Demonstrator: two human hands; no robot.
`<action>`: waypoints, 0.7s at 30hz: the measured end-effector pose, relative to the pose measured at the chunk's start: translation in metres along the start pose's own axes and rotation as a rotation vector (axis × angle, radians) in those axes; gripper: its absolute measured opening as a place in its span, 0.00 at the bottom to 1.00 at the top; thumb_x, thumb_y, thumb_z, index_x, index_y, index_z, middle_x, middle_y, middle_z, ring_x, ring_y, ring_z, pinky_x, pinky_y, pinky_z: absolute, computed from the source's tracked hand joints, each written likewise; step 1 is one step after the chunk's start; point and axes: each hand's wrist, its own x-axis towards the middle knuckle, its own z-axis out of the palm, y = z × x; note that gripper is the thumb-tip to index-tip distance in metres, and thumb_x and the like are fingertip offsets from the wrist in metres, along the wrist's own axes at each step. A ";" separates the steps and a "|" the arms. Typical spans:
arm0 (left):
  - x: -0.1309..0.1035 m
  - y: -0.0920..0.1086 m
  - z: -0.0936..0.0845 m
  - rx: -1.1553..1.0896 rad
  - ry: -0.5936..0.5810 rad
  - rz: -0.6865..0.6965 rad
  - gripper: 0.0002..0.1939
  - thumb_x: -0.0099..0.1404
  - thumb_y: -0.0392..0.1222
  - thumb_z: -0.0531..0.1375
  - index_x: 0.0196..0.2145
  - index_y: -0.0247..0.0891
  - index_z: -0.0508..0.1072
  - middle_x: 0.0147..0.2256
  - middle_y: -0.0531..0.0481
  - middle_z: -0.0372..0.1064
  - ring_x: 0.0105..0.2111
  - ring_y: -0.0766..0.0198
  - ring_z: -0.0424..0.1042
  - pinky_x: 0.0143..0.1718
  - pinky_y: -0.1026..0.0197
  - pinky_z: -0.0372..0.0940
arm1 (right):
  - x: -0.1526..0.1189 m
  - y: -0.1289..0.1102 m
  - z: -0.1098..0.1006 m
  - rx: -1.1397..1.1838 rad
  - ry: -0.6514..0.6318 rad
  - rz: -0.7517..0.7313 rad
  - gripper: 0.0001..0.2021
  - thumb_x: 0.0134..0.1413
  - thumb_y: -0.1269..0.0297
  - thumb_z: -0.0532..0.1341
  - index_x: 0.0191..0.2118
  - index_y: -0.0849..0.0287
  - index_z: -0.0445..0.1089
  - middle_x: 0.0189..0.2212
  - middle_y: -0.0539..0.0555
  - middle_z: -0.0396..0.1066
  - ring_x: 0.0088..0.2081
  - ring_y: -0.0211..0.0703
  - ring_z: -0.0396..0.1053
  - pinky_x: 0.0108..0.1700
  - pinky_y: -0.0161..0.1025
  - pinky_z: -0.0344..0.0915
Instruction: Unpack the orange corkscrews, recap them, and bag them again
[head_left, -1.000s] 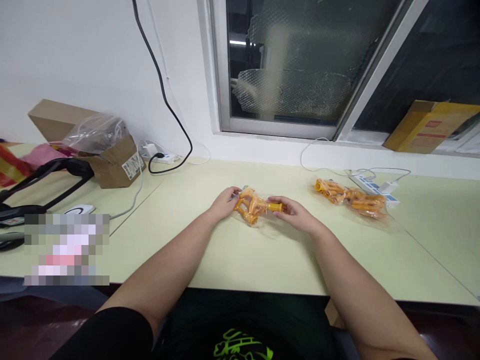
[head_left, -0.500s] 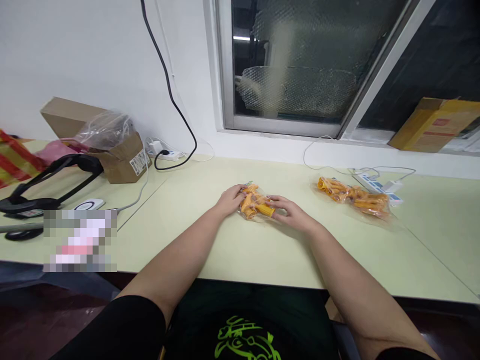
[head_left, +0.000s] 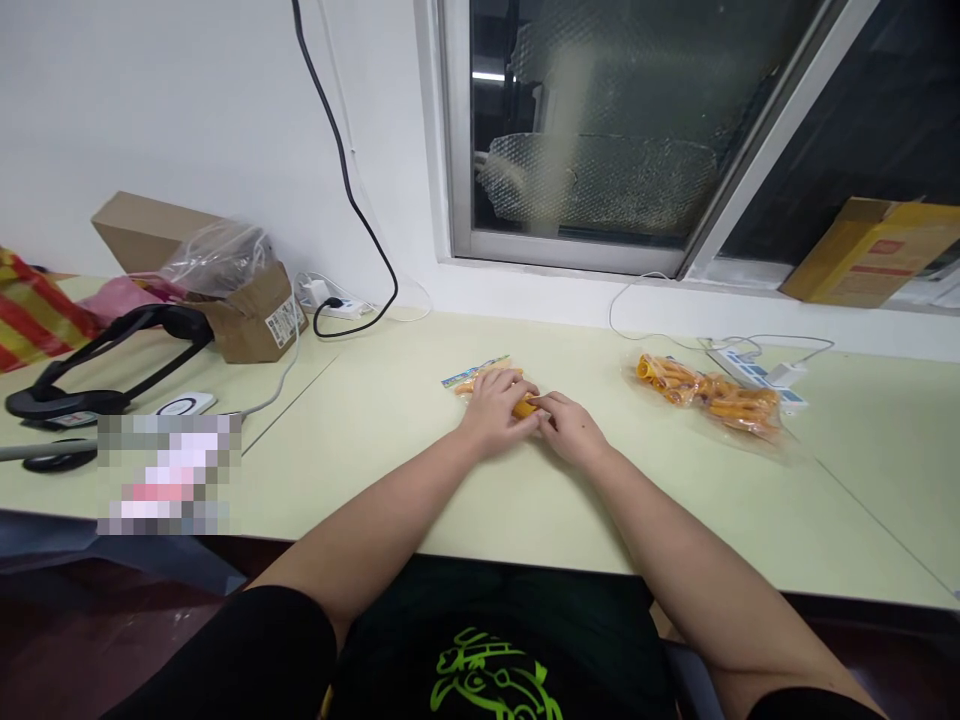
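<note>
A clear bag of orange-yellow pieces (head_left: 525, 408) lies on the pale table in front of me, mostly covered by my hands. Its blue-green printed strip shows at the upper left. My left hand (head_left: 495, 412) rests over the bag with its fingers bent around it. At the bag's right end, the fingers of my right hand (head_left: 574, 430) are closed on its edge, close to my left fingertips. Two more clear bags of orange pieces, a left one (head_left: 667, 380) and a right one (head_left: 742, 408), lie farther right.
A white power strip (head_left: 757, 375) with cables sits behind the right-hand bags. On the left are an opened cardboard box (head_left: 251, 320), a black frame-like device (head_left: 112, 365), a round white charger (head_left: 186, 404) and a black mouse (head_left: 60, 455). A window stands behind the table (head_left: 465, 510).
My left hand has moved right and over the bag, covering most of it. My right hand has come slightly left and closed on the bag's end. The printed strip is now spread out.
</note>
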 end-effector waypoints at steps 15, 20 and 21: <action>0.002 -0.007 -0.009 -0.121 0.069 -0.033 0.12 0.64 0.31 0.57 0.44 0.41 0.71 0.37 0.50 0.74 0.38 0.58 0.74 0.39 0.57 0.66 | 0.003 -0.007 0.011 -0.144 0.123 -0.003 0.07 0.66 0.62 0.61 0.42 0.55 0.77 0.27 0.51 0.72 0.30 0.43 0.69 0.35 0.37 0.60; 0.002 0.006 -0.001 -0.183 0.053 0.220 0.09 0.66 0.29 0.55 0.40 0.40 0.71 0.37 0.47 0.75 0.39 0.59 0.75 0.41 0.56 0.69 | 0.007 -0.016 0.018 -0.296 0.046 0.117 0.10 0.64 0.64 0.59 0.46 0.55 0.77 0.32 0.54 0.79 0.32 0.46 0.73 0.34 0.37 0.59; 0.002 0.008 0.000 -0.210 0.035 0.255 0.10 0.67 0.29 0.54 0.40 0.40 0.72 0.38 0.47 0.75 0.39 0.59 0.75 0.41 0.56 0.69 | 0.008 -0.017 0.019 -0.333 0.026 0.148 0.10 0.62 0.65 0.60 0.45 0.55 0.77 0.33 0.55 0.80 0.33 0.47 0.74 0.35 0.37 0.59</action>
